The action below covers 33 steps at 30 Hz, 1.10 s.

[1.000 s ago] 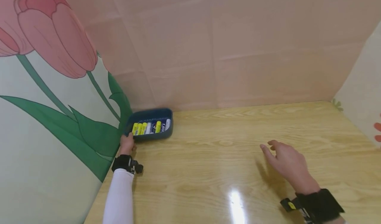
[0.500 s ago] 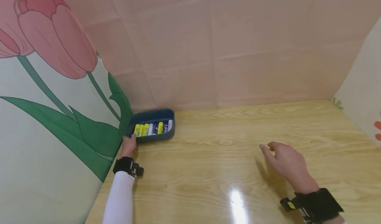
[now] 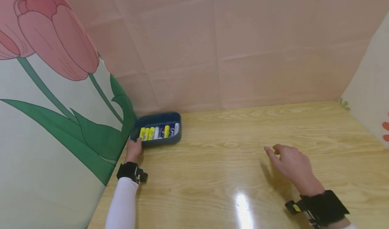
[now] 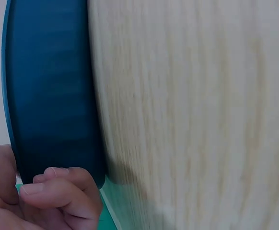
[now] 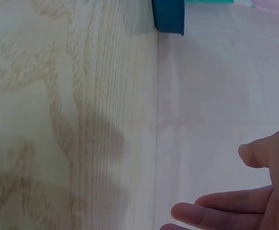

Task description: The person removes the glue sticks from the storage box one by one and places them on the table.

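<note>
A dark blue plastic bin (image 3: 161,142) with rounded corners stands on the wooden table at the far left. Inside it, side by side, lie several small cylinders (image 3: 152,133) in yellow, white and dark blue; their labels are too small to read. My left hand (image 3: 133,150) grips the bin's near left corner. In the left wrist view its curled fingers (image 4: 63,196) lie against the outside of the blue wall (image 4: 53,96). Over the right side of the table my right hand (image 3: 293,164) hovers with relaxed fingers and holds nothing; the bin's end (image 5: 170,17) shows in the right wrist view.
A pink-beige sheet (image 3: 218,53) covers the wall behind the table (image 3: 212,161). At the left, a tulip-printed panel (image 3: 60,121) rises close beside the left arm and bin. Another printed panel (image 3: 370,87) borders the right side.
The bin, with the cylinders in it, has shifted slightly to the right and toward me, and my left hand has moved with it. My right hand has hardly moved.
</note>
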Motion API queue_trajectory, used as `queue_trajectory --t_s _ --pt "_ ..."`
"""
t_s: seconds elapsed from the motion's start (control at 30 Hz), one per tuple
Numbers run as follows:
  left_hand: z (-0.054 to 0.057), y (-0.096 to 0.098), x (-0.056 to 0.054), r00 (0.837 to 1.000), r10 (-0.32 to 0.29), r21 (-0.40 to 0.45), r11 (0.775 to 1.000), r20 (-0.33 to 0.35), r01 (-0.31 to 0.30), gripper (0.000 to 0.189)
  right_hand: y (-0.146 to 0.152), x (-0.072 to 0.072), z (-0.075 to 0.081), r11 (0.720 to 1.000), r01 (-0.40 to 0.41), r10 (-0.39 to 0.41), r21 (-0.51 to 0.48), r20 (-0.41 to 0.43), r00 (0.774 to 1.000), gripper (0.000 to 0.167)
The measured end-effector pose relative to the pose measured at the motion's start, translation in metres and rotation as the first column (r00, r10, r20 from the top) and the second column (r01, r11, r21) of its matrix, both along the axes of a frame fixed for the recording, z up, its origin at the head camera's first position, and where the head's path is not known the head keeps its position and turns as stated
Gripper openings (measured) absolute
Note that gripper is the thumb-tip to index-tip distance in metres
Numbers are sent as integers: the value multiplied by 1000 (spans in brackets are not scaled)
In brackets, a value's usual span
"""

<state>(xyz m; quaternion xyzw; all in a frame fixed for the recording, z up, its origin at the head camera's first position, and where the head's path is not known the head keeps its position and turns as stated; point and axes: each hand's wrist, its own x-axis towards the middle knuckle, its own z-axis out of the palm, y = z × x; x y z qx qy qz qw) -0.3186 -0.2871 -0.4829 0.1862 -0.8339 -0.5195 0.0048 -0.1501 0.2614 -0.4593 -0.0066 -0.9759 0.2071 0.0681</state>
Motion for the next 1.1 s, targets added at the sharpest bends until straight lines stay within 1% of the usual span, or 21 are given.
queue_trajectory --t_s 0.1,0.2,0.27,0.37,0.47,0.57,0.7,0.83,0.97,1.1 --pt "-1 3 5 1000 -10 -30 1000 1 10 71 0 0 -1 1000 0 0 0 -4 1000 64" --pt "-1 3 12 1000 -5 -38 999 6 5 72 -2 -2 -2 1000 -9 9 -5 6 1000 66" --pt "-2 2 16 1000 -3 -64 998 7 4 71 -4 -3 -3 1000 -17 18 -6 13 1000 67" --pt "-2 2 22 1000 4 -74 997 3 -4 70 -7 -5 -3 1000 -25 25 -8 22 999 68" --pt "-2 5 23 1000 -3 -85 996 -10 2 68 -8 -6 -3 1000 -23 23 -6 20 1000 67" --pt "0 10 23 1000 -15 -96 995 0 15 68 -8 -7 -3 1000 -23 23 -6 20 1000 67" --pt "1 16 22 999 -35 -122 992 21 37 74 -8 -9 -4 1000 -29 29 -5 23 999 69" --pt "0 21 23 998 -54 -133 990 10 55 76 -10 -11 -5 999 -38 38 -14 23 999 70" --pt "0 25 25 998 -63 -130 989 18 65 76 -13 -14 -5 999 -45 45 -19 0 999 69" --pt "2 28 27 997 -75 -151 985 37 80 78 -14 -19 -7 998 -51 51 -32 -19 999 67"
